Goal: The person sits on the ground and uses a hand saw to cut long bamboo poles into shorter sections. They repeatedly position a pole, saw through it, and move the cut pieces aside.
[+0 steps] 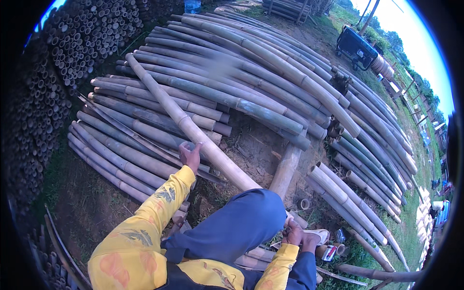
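A long pale bamboo pole (181, 118) slants from the far left over the other poles down to my bent knee in blue trousers. My left hand (190, 155) is at the pole's left side, thumb and fingers apart, one fingertip touching it. A dark split bamboo strip (130, 133) passes just left of that hand. Low beside the knee, my right hand (292, 234) is closed next to my foot in a white sandal (321, 235). What its fingers hold is too small to make out. A pale end piece (288, 217) shows just above it; the knee hides the pole's lower part.
Rows of bamboo poles (222, 87) cover the ground ahead, with more lying right (348, 200). Stacked bamboo ends (92, 41) form a wall at left. A red-and-white packet (329, 253) lies near my foot. A dark wheeled machine (356, 48) stands far right.
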### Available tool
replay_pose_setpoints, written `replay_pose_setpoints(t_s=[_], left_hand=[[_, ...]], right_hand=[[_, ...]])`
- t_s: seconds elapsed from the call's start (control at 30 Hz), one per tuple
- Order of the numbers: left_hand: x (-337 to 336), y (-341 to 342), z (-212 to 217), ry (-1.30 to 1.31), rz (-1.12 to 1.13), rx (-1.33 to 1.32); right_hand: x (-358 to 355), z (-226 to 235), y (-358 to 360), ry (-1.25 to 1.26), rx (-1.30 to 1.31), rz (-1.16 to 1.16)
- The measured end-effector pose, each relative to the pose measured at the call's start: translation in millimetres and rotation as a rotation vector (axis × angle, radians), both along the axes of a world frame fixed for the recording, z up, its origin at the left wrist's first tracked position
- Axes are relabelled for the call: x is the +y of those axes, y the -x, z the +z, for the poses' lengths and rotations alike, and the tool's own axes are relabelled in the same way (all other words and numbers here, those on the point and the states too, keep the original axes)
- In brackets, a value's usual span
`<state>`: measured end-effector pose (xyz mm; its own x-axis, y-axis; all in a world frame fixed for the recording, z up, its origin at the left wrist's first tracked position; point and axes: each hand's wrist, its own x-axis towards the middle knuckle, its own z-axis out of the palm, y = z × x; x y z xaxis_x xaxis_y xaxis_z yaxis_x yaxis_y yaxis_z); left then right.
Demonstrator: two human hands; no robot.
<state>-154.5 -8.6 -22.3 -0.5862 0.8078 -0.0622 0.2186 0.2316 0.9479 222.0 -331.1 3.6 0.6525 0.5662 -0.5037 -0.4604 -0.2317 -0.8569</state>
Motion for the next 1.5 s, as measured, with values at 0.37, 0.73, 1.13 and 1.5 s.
replay_pose_setpoints(t_s=[0.37, 0.73, 1.13, 1.5], left_hand=[[17.9, -13.5, 23.0, 0.099, -0.413, -0.870], [170.4, -164.5, 140.4, 0.080, -0.812, -0.842], [172.4, -279.0, 206.2, -0.461, -1.345, 0.256], [83.8, -373.6, 111.9, -0.297, -1.668, 0.819]], right_hand=[[-43.5, 40.5, 33.3, -0.165, -0.039, -0.123], [39.3, 143.5, -28.7, -0.437, -0.047, -0.257], [151.0, 289.4, -140.5, -0.800, -0.617, -0.028], [-152.1, 153.3, -83.9, 0.296, -0.789, -0.160]])
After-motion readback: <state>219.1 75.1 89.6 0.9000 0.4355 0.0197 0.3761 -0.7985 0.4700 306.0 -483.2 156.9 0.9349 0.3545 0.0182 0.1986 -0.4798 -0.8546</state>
